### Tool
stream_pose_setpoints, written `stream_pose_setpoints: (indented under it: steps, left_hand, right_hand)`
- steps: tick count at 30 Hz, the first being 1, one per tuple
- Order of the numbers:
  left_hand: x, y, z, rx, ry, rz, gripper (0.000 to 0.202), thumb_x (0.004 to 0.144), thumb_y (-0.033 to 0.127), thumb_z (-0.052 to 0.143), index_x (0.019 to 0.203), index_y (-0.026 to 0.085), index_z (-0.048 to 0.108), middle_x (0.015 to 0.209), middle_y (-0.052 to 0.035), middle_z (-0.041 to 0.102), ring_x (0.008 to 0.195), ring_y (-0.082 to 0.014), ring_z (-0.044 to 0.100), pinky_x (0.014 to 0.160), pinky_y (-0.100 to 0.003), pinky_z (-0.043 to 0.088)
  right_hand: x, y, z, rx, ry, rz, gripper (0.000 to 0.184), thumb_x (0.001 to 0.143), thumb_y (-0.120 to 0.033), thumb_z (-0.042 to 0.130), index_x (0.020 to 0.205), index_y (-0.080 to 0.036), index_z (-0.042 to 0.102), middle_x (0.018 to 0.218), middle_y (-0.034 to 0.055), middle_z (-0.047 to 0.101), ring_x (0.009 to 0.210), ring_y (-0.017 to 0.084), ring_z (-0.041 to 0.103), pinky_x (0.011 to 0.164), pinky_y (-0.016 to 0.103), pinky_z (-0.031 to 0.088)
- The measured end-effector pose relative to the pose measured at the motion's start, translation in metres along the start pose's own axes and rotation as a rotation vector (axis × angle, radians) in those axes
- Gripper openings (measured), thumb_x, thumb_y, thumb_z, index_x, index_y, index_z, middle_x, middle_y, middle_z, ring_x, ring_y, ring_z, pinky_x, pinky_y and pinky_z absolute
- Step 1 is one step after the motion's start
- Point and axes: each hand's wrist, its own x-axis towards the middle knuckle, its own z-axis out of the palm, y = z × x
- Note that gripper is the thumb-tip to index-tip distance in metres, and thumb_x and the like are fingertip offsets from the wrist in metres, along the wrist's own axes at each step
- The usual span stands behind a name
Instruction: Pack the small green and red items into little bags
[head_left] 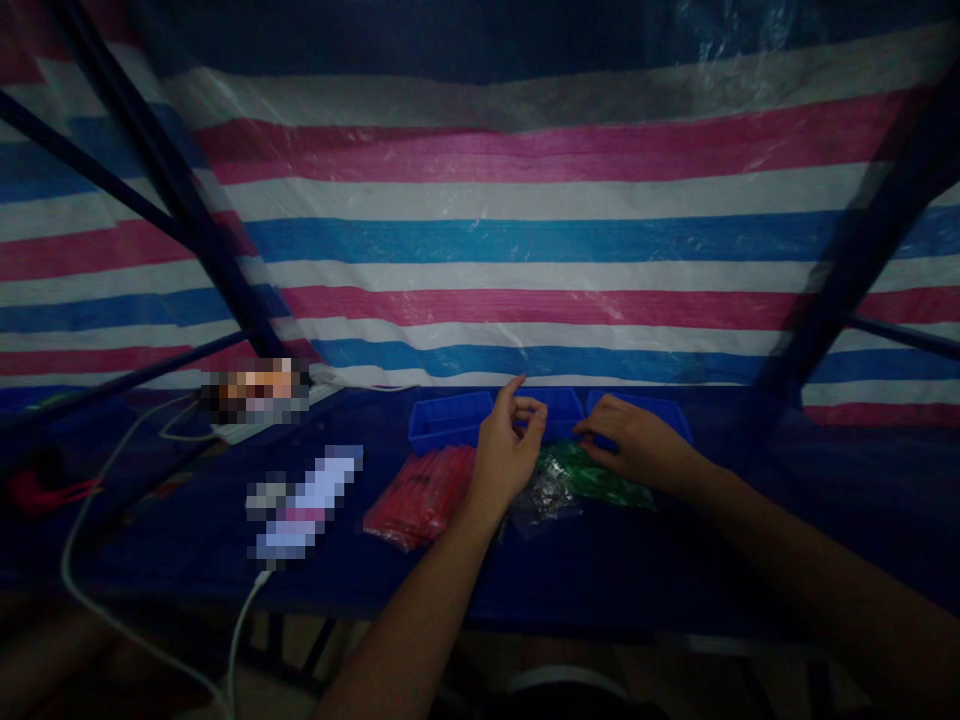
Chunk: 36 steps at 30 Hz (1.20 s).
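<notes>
Beneath a dim tent, glossy woven tarp [525, 230] striped pink, white, blue hung behind, dark blue table [600, 575] below, shallow blue plastic trays [448, 420] along its rear, crinkly red bag [420, 495], green bag [604, 482], clear bag [544, 500] lay in front, left hand [506, 450] pinched above clear bag, contents indiscernible, right hand [637, 440] rested curled on green bag, grip unclear.

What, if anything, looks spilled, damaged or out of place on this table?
Nothing stands out. The red bag, clear bag and green bag lie side by side before the blue trays, nothing spilled. The left hand is raised, fingertips together; the right hand touches the green bag. Dim light hides fine detail.
</notes>
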Motion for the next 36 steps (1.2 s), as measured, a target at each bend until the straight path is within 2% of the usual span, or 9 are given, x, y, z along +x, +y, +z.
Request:
stream_pose_setpoints:
  steps: [3, 8, 13, 17, 20, 23, 28, 32, 36]
  left_hand:
    - [-0.001, 0.001, 0.002, 0.013, -0.056, 0.006, 0.048, 0.095, 0.031, 0.067, 0.140, 0.022, 0.053, 0.110, -0.0080, 0.074, 0.092, -0.0181, 0.071, 0.080, -0.031, 0.056]
    - [-0.006, 0.004, 0.006, 0.037, -0.187, 0.004, 0.059, 0.082, 0.034, 0.081, 0.136, 0.021, 0.061, 0.122, -0.0105, 0.074, 0.110, -0.0239, 0.071, 0.094, -0.037, 0.057]
    - [-0.006, 0.006, 0.003, 0.113, -0.360, 0.007, 0.023, 0.092, 0.031, 0.070, 0.113, 0.023, 0.076, 0.107, -0.0045, 0.079, 0.094, -0.0203, 0.074, 0.087, -0.033, 0.057]
    - [-0.006, 0.005, 0.002, 0.075, -0.335, -0.004, 0.018, 0.092, 0.029, 0.069, 0.107, 0.022, 0.076, 0.102, -0.0038, 0.080, 0.090, -0.0200, 0.075, 0.082, -0.032, 0.057]
    - [-0.007, 0.004, 0.004, -0.027, -0.321, -0.044, 0.031, 0.092, 0.029, 0.071, 0.122, 0.023, 0.069, 0.104, -0.0058, 0.080, 0.093, -0.0219, 0.076, 0.084, -0.033, 0.058]
    - [-0.005, 0.001, 0.006, -0.101, -0.290, -0.076, 0.046, 0.088, 0.026, 0.075, 0.132, 0.022, 0.062, 0.103, -0.0075, 0.079, 0.092, -0.0222, 0.077, 0.084, -0.035, 0.059]
    - [-0.003, -0.003, 0.006, -0.163, -0.229, -0.081, 0.041, 0.089, 0.025, 0.075, 0.127, 0.020, 0.064, 0.099, -0.0073, 0.078, 0.092, -0.0196, 0.075, 0.084, -0.032, 0.058]
    - [-0.003, -0.003, 0.004, -0.197, -0.247, -0.095, 0.042, 0.088, 0.027, 0.076, 0.128, 0.020, 0.064, 0.095, -0.0058, 0.078, 0.087, -0.0183, 0.075, 0.081, -0.029, 0.057]
    - [-0.003, -0.002, 0.006, -0.246, -0.269, -0.098, 0.045, 0.090, 0.027, 0.073, 0.132, 0.020, 0.060, 0.098, -0.0064, 0.078, 0.089, -0.0178, 0.075, 0.083, -0.029, 0.056]
  right_hand:
    - [0.000, -0.002, -0.001, 0.021, 0.058, 0.026, 0.023, 0.092, -0.017, 0.063, 0.113, -0.024, 0.070, 0.098, 0.0082, 0.072, 0.098, 0.028, 0.064, 0.085, 0.042, 0.055]
    - [0.000, -0.014, -0.002, 0.255, 0.311, 0.200, 0.035, 0.094, -0.026, 0.065, 0.129, -0.026, 0.061, 0.100, 0.0060, 0.072, 0.089, 0.024, 0.068, 0.081, 0.040, 0.055]
    - [0.001, -0.025, 0.005, 0.605, 0.350, 0.282, 0.032, 0.093, -0.034, 0.070, 0.123, -0.026, 0.064, 0.096, 0.0042, 0.073, 0.085, 0.022, 0.070, 0.079, 0.037, 0.057]
    - [0.002, -0.027, 0.008, 0.680, 0.326, 0.283, 0.036, 0.091, -0.036, 0.071, 0.125, -0.025, 0.064, 0.099, 0.0061, 0.073, 0.086, 0.022, 0.070, 0.080, 0.039, 0.059]
    - [0.003, -0.026, 0.008, 0.732, 0.275, 0.299, 0.040, 0.090, -0.038, 0.073, 0.127, -0.024, 0.063, 0.102, 0.0072, 0.073, 0.087, 0.022, 0.071, 0.082, 0.040, 0.060]
    - [0.003, -0.021, 0.011, 0.768, 0.329, 0.343, 0.036, 0.090, -0.039, 0.073, 0.121, -0.024, 0.066, 0.101, 0.0069, 0.073, 0.092, 0.023, 0.072, 0.088, 0.042, 0.060]
    - [0.003, -0.016, 0.016, 0.832, 0.385, 0.411, 0.037, 0.088, -0.041, 0.076, 0.118, -0.022, 0.066, 0.101, 0.0076, 0.073, 0.095, 0.023, 0.071, 0.088, 0.040, 0.060]
    - [0.003, -0.020, 0.016, 0.872, 0.324, 0.398, 0.041, 0.087, -0.042, 0.078, 0.121, -0.022, 0.066, 0.103, 0.0075, 0.072, 0.097, 0.023, 0.071, 0.089, 0.039, 0.059]
    - [0.003, -0.018, 0.018, 0.867, 0.348, 0.413, 0.038, 0.086, -0.042, 0.078, 0.116, -0.022, 0.069, 0.104, 0.0079, 0.073, 0.099, 0.023, 0.072, 0.089, 0.039, 0.060]
